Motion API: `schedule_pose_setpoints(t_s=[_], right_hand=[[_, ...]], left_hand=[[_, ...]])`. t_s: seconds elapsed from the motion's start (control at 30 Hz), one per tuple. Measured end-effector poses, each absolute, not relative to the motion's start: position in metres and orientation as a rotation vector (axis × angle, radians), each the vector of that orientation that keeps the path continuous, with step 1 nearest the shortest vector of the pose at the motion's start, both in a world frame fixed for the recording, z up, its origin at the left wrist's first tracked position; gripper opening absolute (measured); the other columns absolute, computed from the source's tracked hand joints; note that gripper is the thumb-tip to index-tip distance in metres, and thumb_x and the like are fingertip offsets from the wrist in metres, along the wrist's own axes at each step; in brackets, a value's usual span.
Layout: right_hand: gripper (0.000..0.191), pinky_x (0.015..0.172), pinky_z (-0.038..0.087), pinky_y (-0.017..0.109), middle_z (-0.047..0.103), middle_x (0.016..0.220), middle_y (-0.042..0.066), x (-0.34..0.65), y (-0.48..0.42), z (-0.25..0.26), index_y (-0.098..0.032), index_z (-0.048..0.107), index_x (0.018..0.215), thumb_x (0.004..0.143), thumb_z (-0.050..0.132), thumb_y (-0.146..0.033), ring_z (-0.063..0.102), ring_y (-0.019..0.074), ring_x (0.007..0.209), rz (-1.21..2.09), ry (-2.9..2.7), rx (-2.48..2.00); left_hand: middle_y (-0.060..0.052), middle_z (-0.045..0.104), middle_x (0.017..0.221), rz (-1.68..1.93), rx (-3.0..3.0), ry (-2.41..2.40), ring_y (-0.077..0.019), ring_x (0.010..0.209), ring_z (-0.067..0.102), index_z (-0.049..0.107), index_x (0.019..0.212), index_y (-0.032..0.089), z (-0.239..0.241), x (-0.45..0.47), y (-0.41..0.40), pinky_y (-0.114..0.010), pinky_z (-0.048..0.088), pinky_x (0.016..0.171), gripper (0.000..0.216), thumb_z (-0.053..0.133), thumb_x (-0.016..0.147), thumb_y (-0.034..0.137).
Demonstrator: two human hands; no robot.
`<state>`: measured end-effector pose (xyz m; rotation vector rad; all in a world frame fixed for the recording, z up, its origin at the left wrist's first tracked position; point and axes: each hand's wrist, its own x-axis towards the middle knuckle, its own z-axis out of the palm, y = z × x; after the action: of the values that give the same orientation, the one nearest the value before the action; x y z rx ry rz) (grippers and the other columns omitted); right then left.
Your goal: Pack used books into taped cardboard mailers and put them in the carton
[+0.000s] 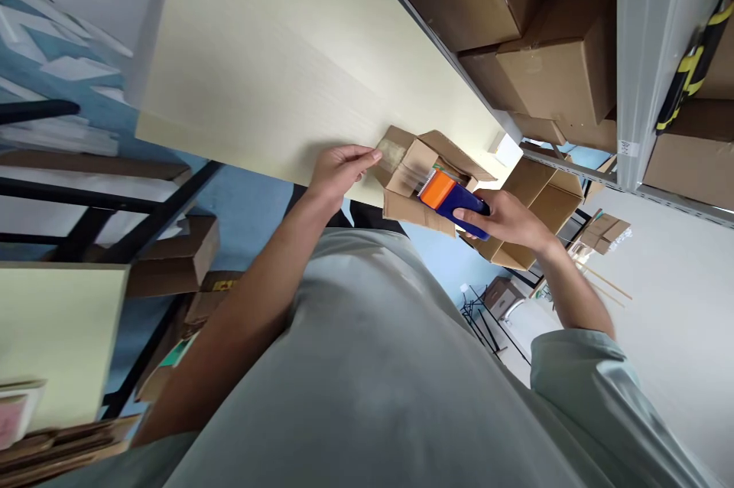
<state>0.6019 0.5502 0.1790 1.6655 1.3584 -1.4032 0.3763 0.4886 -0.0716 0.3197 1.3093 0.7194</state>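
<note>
A small brown cardboard box point(410, 167) with its flaps up sits at the near edge of a pale wooden table point(275, 75). My left hand point(338, 170) pinches a flap on the box's left side, fingers pressed together. My right hand point(505, 220) is wrapped round the blue handle of an orange and blue tape dispenser point(450, 197), which rests against the box's right side. A strip of clear tape seems to run from the dispenser across the box.
Large cardboard boxes point(550, 67) fill a grey metal shelving rack point(642, 60) at the right. An open carton point(542, 197) stands below the table's end. Flattened cardboard point(172, 258) lies on the blue floor at the left beside black table legs point(86, 228).
</note>
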Motion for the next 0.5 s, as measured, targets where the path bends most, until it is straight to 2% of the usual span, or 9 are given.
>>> schedule_pose_setpoints(t_s=[0.3, 0.4, 0.5], right_hand=[[0.06, 0.059, 0.046, 0.033, 0.074, 0.073, 0.005, 0.602, 0.548, 0.175, -0.023, 0.067, 0.09, 0.097, 0.063, -0.082, 0.066, 0.0194, 0.065, -1.357, 1.359, 1.685], [0.059, 0.059, 0.046, 0.033, 0.073, 0.072, 0.004, 0.604, 0.546, 0.175, -0.024, 0.068, 0.092, 0.098, 0.063, -0.082, 0.066, 0.02, 0.067, -1.357, 1.391, 1.681], [0.057, 0.06, 0.047, 0.033, 0.072, 0.072, 0.003, 0.607, 0.544, 0.175, -0.024, 0.069, 0.094, 0.099, 0.063, -0.081, 0.066, 0.0201, 0.067, -1.359, 1.415, 1.678]], left_hand=[[-0.004, 0.079, 0.085, 0.824, 0.442, 1.297, -0.0189, 0.083, 0.07, 0.081, 0.082, 0.02, -0.082, 0.401, 0.488, -0.027, 0.054, 0.077, 0.031, 0.091, 0.076, 0.049], [-0.003, 0.078, 0.085, 0.795, 0.598, 1.419, -0.0172, 0.081, 0.07, 0.083, 0.098, 0.02, -0.084, 0.395, 0.488, -0.025, 0.052, 0.075, 0.031, 0.092, 0.076, 0.041], [-0.004, 0.078, 0.095, 0.789, 0.723, 1.493, -0.0168, 0.083, 0.07, 0.083, 0.113, 0.021, -0.076, 0.386, 0.49, -0.025, 0.054, 0.08, 0.036, 0.09, 0.08, 0.035]])
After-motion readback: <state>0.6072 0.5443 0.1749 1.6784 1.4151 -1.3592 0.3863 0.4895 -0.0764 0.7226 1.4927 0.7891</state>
